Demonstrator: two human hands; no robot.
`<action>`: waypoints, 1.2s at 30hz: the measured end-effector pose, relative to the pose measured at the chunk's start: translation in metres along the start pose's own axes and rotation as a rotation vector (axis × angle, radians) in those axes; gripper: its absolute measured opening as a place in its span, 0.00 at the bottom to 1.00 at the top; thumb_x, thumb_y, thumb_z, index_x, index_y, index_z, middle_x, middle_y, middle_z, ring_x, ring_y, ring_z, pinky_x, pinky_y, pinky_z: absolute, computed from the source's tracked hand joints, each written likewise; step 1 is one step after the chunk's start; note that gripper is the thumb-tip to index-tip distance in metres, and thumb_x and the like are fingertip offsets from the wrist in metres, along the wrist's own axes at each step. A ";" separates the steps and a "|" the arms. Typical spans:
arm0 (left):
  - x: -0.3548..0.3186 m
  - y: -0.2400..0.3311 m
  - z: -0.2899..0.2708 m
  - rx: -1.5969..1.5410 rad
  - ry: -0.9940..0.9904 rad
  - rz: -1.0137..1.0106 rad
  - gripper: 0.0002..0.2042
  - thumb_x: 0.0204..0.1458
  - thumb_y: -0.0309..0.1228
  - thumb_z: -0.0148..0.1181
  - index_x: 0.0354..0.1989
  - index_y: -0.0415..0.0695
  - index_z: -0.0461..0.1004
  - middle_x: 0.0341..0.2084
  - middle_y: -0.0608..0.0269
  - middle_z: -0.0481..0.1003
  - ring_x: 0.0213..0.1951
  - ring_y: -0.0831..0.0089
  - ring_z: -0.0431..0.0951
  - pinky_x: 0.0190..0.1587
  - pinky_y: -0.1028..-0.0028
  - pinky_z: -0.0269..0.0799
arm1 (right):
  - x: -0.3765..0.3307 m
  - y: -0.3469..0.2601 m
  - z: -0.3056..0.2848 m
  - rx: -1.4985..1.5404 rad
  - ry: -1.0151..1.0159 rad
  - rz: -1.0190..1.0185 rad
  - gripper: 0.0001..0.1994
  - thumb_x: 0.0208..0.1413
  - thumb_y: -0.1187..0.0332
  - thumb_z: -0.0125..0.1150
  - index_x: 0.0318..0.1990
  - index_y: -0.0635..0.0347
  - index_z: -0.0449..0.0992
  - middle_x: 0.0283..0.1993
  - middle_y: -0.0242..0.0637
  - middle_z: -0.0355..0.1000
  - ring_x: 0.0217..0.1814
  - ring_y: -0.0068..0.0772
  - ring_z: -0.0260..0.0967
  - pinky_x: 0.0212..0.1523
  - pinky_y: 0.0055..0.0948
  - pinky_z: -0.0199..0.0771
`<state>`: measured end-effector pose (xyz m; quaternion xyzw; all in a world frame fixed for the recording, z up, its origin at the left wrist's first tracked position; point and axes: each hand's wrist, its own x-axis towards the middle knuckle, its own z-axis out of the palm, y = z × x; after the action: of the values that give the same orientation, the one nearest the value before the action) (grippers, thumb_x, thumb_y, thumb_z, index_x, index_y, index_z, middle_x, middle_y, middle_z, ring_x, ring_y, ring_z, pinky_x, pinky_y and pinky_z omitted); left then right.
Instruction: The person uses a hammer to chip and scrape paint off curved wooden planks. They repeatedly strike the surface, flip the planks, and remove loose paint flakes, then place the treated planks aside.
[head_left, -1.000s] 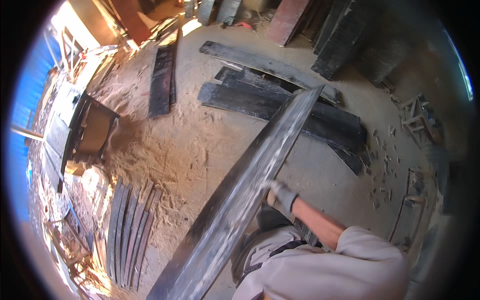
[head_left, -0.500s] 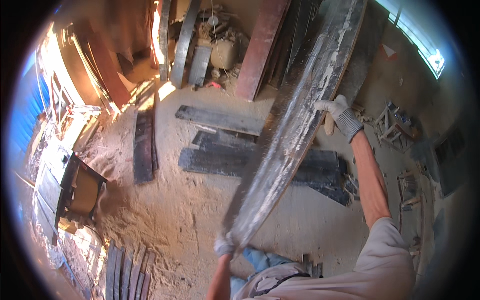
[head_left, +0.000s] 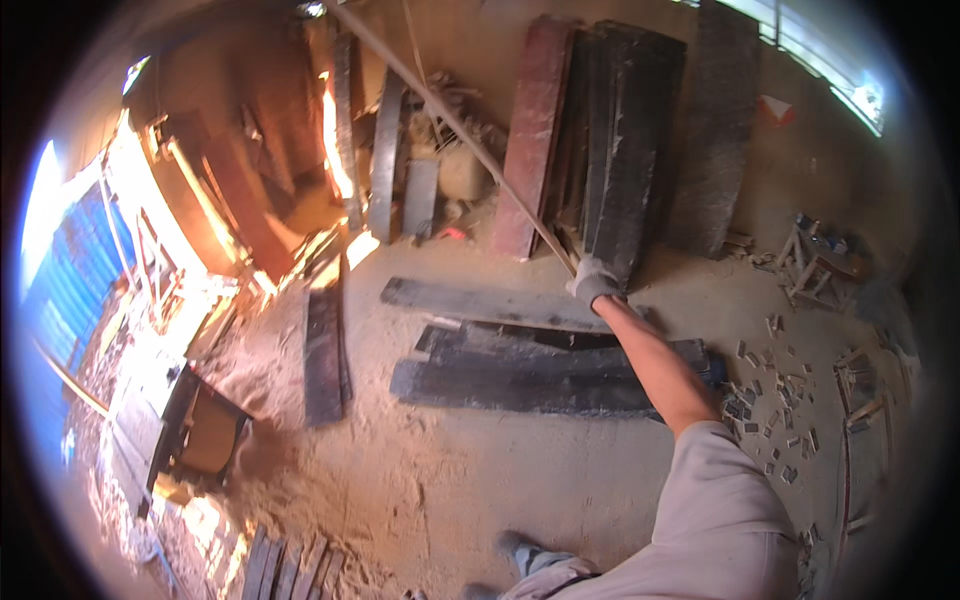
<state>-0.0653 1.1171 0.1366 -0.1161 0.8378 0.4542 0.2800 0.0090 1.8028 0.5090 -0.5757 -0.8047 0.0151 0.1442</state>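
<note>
A long wooden board (head_left: 455,125) shows only its narrow edge, slanting from the top of the view down to my right hand. My gloved right hand (head_left: 597,281) is closed on the board's near end, with the arm stretched forward over the floor. My left hand is out of view. Below and left of the right hand, several dark planks (head_left: 530,375) lie flat on the floor. Just beyond it, a stack of dark boards (head_left: 630,140) leans upright on the wall, next to a reddish board (head_left: 530,140).
At left stands a box-like machine (head_left: 205,430) amid sawdust. Another dark plank (head_left: 323,355) lies near it, and narrow strips (head_left: 290,565) lie at the lower left. Small wood offcuts (head_left: 785,400) litter the floor at right, near a small wooden stand (head_left: 815,265).
The board has turned from its broad face to its edge and swung toward the upper left. My left hand, on its near end before, has left the view.
</note>
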 end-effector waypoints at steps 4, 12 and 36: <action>-0.028 -0.125 -0.051 -0.091 0.287 -0.372 0.22 0.64 0.47 0.56 0.52 0.38 0.74 0.40 0.49 0.80 0.38 0.54 0.79 0.42 0.61 0.73 | -0.107 0.002 0.136 0.473 -0.585 0.289 0.19 0.52 0.65 0.68 0.51 0.61 0.79 0.33 0.47 0.78 0.31 0.43 0.77 0.29 0.45 0.76; -0.230 -0.363 -0.078 -0.462 0.762 -0.889 0.30 0.65 0.58 0.48 0.40 0.39 0.81 0.27 0.50 0.81 0.22 0.53 0.77 0.25 0.58 0.74 | -0.453 -0.035 0.212 0.571 -1.416 0.252 0.08 0.57 0.66 0.67 0.31 0.61 0.78 0.24 0.34 0.76 0.19 0.27 0.73 0.14 0.39 0.65; -0.376 -0.404 -0.392 -1.717 1.298 0.074 0.18 0.68 0.46 0.58 0.30 0.48 0.80 0.21 0.70 0.78 0.17 0.79 0.74 0.17 0.77 0.68 | -1.148 -0.275 -0.002 -0.229 -1.474 -2.461 0.17 0.57 0.55 0.66 0.44 0.58 0.80 0.35 0.59 0.77 0.41 0.65 0.77 0.40 0.52 0.76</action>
<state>0.2802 0.5446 0.2400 -0.4673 0.2304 0.7501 -0.4072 0.0956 0.6412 0.3169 0.6026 -0.6684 0.1088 -0.4222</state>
